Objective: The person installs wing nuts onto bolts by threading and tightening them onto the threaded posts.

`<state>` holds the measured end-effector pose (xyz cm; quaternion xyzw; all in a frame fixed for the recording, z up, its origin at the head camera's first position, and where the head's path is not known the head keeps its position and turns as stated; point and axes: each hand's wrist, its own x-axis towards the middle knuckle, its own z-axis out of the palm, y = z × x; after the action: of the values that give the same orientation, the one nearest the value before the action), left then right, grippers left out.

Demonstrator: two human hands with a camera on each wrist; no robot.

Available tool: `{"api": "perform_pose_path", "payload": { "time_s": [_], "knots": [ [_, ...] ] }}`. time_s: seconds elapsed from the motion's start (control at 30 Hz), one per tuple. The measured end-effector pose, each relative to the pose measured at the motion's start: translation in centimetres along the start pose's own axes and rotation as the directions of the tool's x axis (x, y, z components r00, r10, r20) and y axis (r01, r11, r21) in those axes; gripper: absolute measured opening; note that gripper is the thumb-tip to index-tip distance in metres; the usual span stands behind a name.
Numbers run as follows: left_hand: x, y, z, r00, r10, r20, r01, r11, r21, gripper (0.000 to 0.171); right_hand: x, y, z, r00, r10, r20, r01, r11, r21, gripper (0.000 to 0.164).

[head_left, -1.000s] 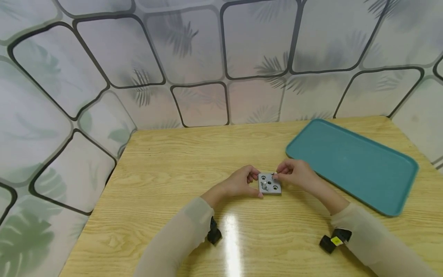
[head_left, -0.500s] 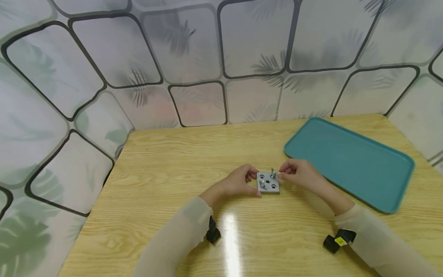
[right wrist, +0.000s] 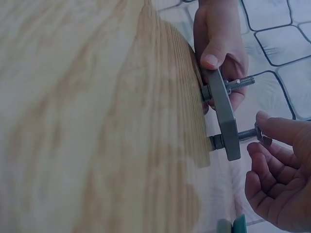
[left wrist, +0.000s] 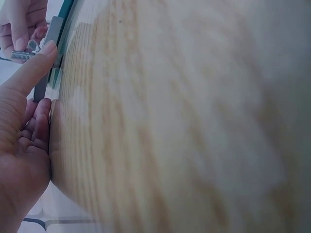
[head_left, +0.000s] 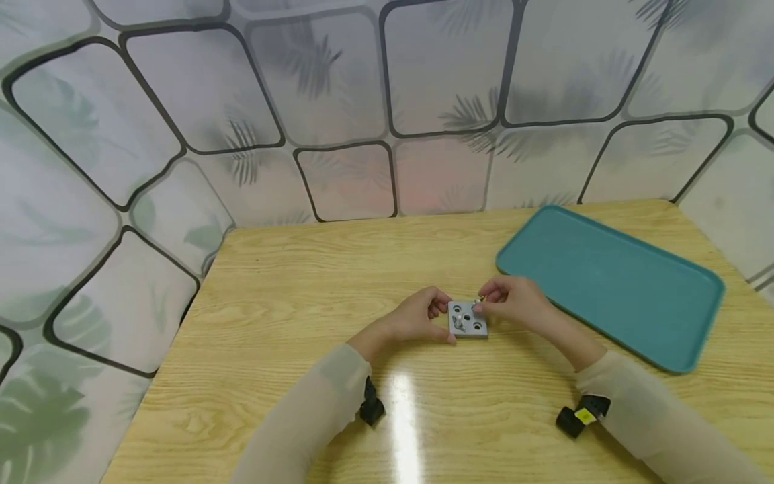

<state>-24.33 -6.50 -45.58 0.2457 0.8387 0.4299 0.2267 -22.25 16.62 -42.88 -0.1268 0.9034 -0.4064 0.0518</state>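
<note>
A small square metal plate (head_left: 467, 331) with several holes sits on the wooden table. My left hand (head_left: 414, 317) grips its left edge between thumb and fingers. Two bolts stand up through it. A wing nut (head_left: 458, 323) sits on the front-left bolt (right wrist: 243, 83), low against the plate. Over the far-right bolt (right wrist: 247, 135), my right hand (head_left: 517, 300) pinches a second wing nut (right wrist: 263, 136) near the bolt's upper end. Bolt heads (right wrist: 216, 142) protrude beneath the plate in the right wrist view. The right fingers partly hide that far-right bolt in the head view.
A teal tray (head_left: 611, 282) lies at the right of the wooden table (head_left: 326, 269), just beyond the right hand. A patterned backdrop (head_left: 444, 171) rises behind the table's far edge.
Half a second ago the right fingers had drawn slightly off to the right, exposing the far-right bolt; now they are back over it. The left hand and plate stay in place.
</note>
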Motion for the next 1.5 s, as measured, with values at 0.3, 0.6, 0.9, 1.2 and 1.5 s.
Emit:
{"api": "perform_pose_path", "payload": {
  "time_s": [0.3, 0.6, 0.9, 1.2, 1.5],
  "knots": [
    [0.0, 0.0, -0.1, 1.000, 0.009, 0.007, -0.009, 1.000, -0.008, 0.064, -0.9, -0.2, -0.1, 0.999, -0.032, 0.002, 0.032, 0.999, 0.004, 0.018],
    [0.0, -0.2, -0.1, 1.000, 0.005, 0.008, -0.005, 1.000, -0.010, 0.064, -1.6, -0.4, -0.3, 0.999, -0.032, 0.021, 0.032, 0.999, -0.007, 0.015],
    [0.2, -0.4, 0.0, 1.000, 0.010, -0.001, -0.010, 1.000, -0.019, 0.064, -0.8, 0.7, -0.8, 0.999, 0.043, 0.017, -0.044, 0.998, 0.043, 0.022],
    [0.1, -0.3, 0.0, 1.000, 0.008, 0.000, -0.008, 1.000, -0.015, 0.064, 0.1, 0.0, -0.1, 0.999, 0.032, 0.014, -0.032, 0.999, 0.026, 0.031],
    [0.0, -0.1, -0.1, 1.000, 0.002, -0.003, -0.002, 1.000, -0.020, 0.065, -0.3, -0.1, -0.2, 0.999, 0.025, 0.026, -0.026, 0.999, 0.034, 0.023]
  ]
}}
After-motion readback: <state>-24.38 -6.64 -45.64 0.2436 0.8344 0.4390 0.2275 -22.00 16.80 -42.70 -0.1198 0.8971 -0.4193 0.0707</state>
